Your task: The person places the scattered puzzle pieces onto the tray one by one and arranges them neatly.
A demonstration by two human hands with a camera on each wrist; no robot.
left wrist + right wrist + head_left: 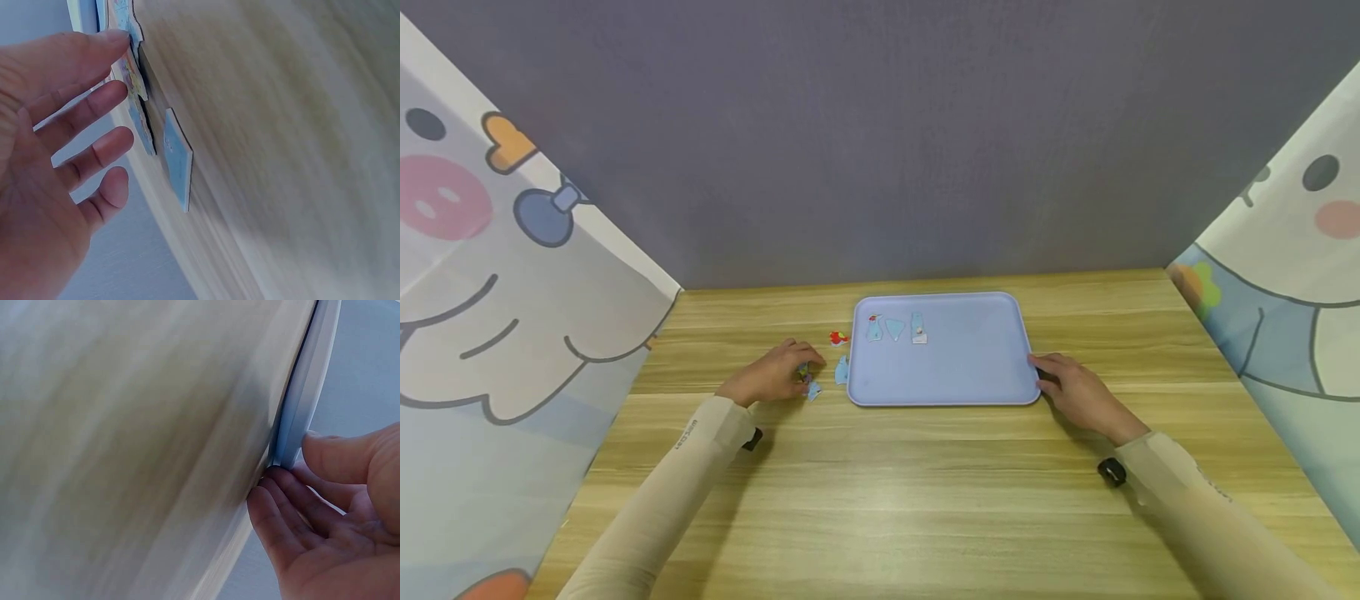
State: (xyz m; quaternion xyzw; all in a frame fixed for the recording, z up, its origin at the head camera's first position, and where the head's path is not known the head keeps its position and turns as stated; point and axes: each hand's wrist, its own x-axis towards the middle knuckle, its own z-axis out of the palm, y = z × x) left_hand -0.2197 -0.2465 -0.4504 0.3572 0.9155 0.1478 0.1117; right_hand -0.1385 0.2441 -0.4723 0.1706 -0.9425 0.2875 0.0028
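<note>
My left hand (777,372) is over the table left of the tray, fingers spread and gently bent around a cluster of flat printed puzzle pieces (815,390). In the left wrist view, the thumb tip overlaps a patterned piece (134,78), while a light blue piece (178,162) lies apart from the fingers. My right hand (1078,396) grips the right edge of a pale blue tray (962,367). Its thumb is against the rim in the right wrist view, with the fingers curled at the tray's underside. Inside the tray, at upper left, lie several light blue pieces (895,328).
Between my left hand and the tray lie a red piece (838,337) and another light blue piece (842,369). The wooden table (887,500) meets a grey wall panel (910,167) at the back. Cartoon-printed panels (512,275) stand on both sides.
</note>
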